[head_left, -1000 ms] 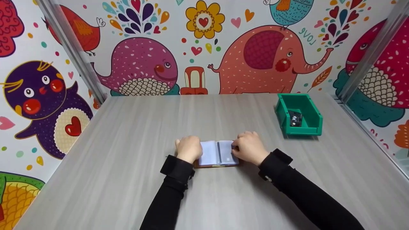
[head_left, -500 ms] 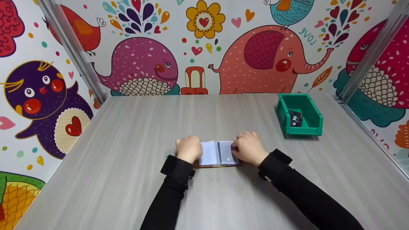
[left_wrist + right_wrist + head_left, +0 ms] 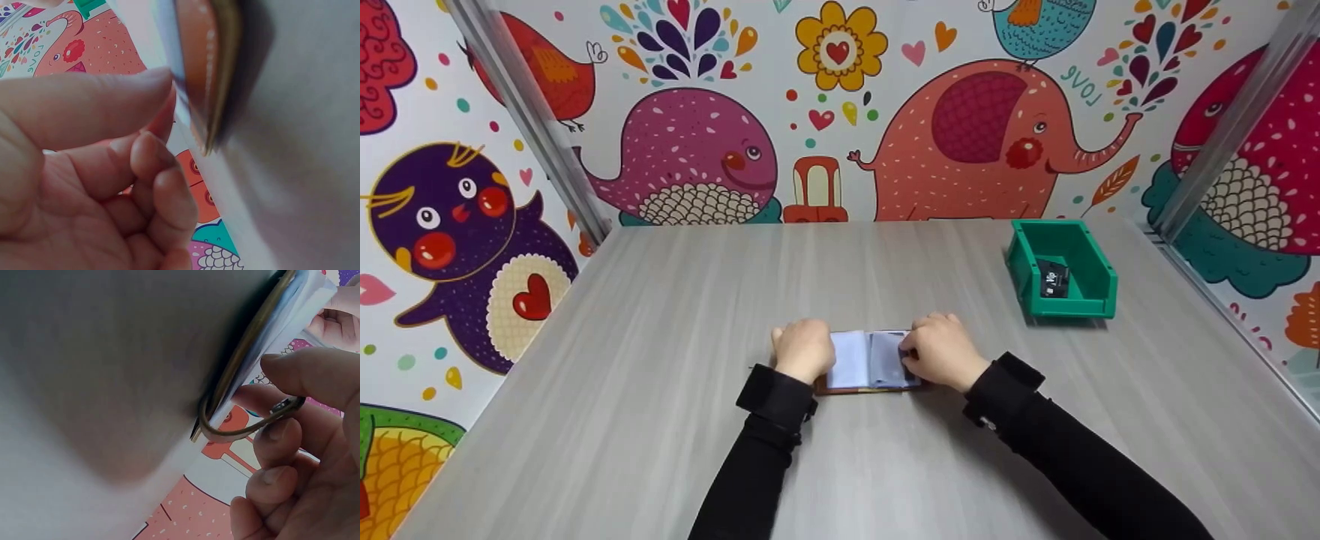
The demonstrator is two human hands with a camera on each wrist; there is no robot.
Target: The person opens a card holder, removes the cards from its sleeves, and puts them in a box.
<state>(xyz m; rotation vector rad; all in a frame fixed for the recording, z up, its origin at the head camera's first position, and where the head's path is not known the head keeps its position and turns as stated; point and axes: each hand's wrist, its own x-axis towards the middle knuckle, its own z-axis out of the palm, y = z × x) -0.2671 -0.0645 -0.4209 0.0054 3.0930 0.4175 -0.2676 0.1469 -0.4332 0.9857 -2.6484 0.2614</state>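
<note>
A small card holder (image 3: 849,360) with clear sleeves lies spread on the table, its brown stitched cover (image 3: 197,50) under the pages. My left hand (image 3: 804,350) pinches its left edge between thumb and forefinger. At the right edge, my right hand (image 3: 946,351) has curled fingers on the right-hand sleeve (image 3: 887,358), whose inner edge sits slightly askew. In the right wrist view, the forefinger touches the page edge and the thumb is close above it. A closing strap (image 3: 230,436) with a metal snap (image 3: 284,405) bends out against the right fingers.
A green open-front bin (image 3: 1071,307) stands at the back right of the table (image 3: 675,300). Inside it lies a black card or packet (image 3: 1054,279) marked "Vip". Printed cartoon walls (image 3: 825,120) enclose the back and sides, with metal posts at the corners.
My right hand has shifted slightly left and down. The right sleeve has moved with it, and the dark strip along its inner edge is covered. The left hand has stayed put.
</note>
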